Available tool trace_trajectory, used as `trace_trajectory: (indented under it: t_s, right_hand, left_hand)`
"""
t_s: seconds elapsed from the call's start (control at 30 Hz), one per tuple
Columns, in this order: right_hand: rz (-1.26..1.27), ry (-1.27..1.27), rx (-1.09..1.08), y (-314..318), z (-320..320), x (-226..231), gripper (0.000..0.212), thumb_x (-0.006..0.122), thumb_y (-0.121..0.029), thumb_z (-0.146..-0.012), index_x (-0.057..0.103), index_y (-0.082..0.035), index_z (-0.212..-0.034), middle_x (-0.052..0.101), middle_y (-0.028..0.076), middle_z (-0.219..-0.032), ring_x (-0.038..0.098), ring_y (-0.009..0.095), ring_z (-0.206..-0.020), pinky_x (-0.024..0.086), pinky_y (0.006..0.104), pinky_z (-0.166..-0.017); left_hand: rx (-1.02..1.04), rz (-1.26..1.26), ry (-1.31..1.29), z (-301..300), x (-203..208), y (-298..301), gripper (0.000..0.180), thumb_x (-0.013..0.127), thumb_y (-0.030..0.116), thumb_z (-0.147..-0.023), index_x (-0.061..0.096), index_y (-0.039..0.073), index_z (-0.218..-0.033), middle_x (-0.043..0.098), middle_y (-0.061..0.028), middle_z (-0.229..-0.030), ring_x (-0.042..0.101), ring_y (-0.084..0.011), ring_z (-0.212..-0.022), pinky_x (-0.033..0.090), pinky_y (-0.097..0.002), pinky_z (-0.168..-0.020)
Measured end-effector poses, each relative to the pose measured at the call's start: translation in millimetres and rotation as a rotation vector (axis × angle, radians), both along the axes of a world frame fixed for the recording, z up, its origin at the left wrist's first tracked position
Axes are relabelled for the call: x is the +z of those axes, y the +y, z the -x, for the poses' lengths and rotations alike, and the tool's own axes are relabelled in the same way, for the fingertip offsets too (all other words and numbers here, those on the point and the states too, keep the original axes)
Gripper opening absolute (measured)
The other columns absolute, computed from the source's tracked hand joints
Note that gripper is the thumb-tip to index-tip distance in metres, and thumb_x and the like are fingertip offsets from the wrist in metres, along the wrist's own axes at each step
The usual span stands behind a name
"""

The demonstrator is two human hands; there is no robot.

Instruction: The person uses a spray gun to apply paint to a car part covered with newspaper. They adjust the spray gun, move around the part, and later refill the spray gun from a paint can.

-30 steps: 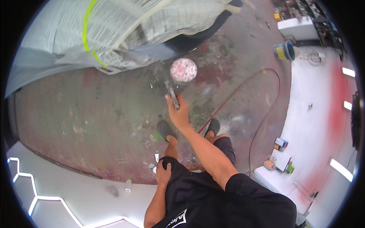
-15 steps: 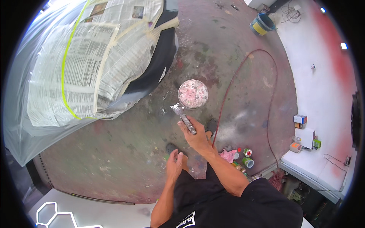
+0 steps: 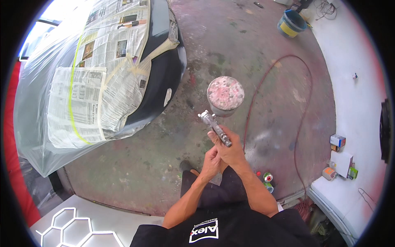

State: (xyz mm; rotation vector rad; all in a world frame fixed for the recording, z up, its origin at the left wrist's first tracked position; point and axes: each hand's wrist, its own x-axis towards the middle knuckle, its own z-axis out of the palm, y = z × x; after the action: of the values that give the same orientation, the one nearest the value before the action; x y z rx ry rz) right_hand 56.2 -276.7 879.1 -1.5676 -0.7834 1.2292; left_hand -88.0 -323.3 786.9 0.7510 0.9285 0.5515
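My right hand [image 3: 233, 149] is wrapped round the handle of a metal spray gun [image 3: 214, 126], whose nozzle points away and to the left. The gun's paint cup [image 3: 225, 94], with a pink and grey spattered lid, stands out beyond the gun. Close under the gun, my left hand [image 3: 211, 163] meets my right hand with its fingers closed. What lies within those fingers is hidden. Left of the gun, a dark grey car body panel [image 3: 164, 88] curves out from under newspaper masking [image 3: 119, 90] and clear plastic sheeting [image 3: 37, 119].
A thin red hose [image 3: 306, 99] loops over the stained floor [image 3: 197, 49] to my right. A dark bucket with a yellow band [image 3: 291, 24] stands at the far right. Cans [image 3: 268, 177] sit by my right arm. Small boxes [image 3: 338, 140] line the white right wall.
My left hand has come up from low on the left to meet my right hand. The spray gun has shifted a little right, and my view has turned toward the masked car.
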Motion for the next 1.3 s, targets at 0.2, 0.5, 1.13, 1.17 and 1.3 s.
trace_trajectory:
  t_s: [0.2,0.5,1.13,1.17,1.3]
  right_hand:
    - [0.062,-0.007,-0.027,45,-77,23,0.046,0.084,-0.045,-0.110,0.078,-0.001,-0.122,0.054,-0.004,-0.080,0.046,0.008,-0.075,0.042,0.0316,-0.066]
    - [0.045,-0.002,0.001,171,-131,27,0.046,0.082,-0.047,-0.111,0.077,-0.002,-0.116,0.055,-0.006,-0.081,0.047,0.008,-0.077,0.042,0.0311,-0.066]
    - [0.114,-0.071,0.186,477,-174,-40,0.050,0.084,-0.049,-0.108,0.082,-0.003,-0.127,0.064,-0.001,-0.080,0.053,0.010,-0.076,0.045,0.0322,-0.068]
    - [0.111,-0.079,0.188,488,-177,-49,0.050,0.084,-0.050,-0.108,0.083,-0.003,-0.127,0.064,-0.001,-0.080,0.053,0.010,-0.076,0.045,0.0320,-0.068]
    - [0.137,-0.071,0.214,521,-194,-76,0.051,0.084,-0.053,-0.108,0.084,-0.005,-0.128,0.061,-0.003,-0.078,0.051,0.009,-0.074,0.043,0.0315,-0.066]
  left_hand:
    - [-0.008,0.019,-0.098,-79,31,47,0.037,0.063,0.020,-0.123,0.066,-0.003,-0.152,0.074,-0.0019,-0.141,0.066,-0.0110,-0.129,0.053,-0.0324,-0.114]
    - [-0.027,0.016,-0.238,-132,10,160,0.038,0.063,0.019,-0.122,0.063,-0.003,-0.154,0.072,-0.0014,-0.145,0.065,-0.0113,-0.133,0.051,-0.0332,-0.118]
    - [-0.169,0.077,0.404,-140,-108,373,0.054,0.077,0.036,-0.112,0.068,0.003,-0.154,0.077,-0.0161,-0.146,0.071,-0.0283,-0.139,0.056,-0.0430,-0.114]
    - [-0.323,0.007,0.564,-125,-131,357,0.063,0.079,0.040,-0.108,0.064,0.004,-0.158,0.071,-0.0190,-0.153,0.067,-0.0344,-0.143,0.056,-0.0471,-0.115]
    - [-0.816,0.038,1.009,-87,-143,313,0.095,0.085,0.053,-0.097,0.046,0.010,-0.173,0.044,-0.0288,-0.177,0.056,-0.0547,-0.152,0.052,-0.0607,-0.121]
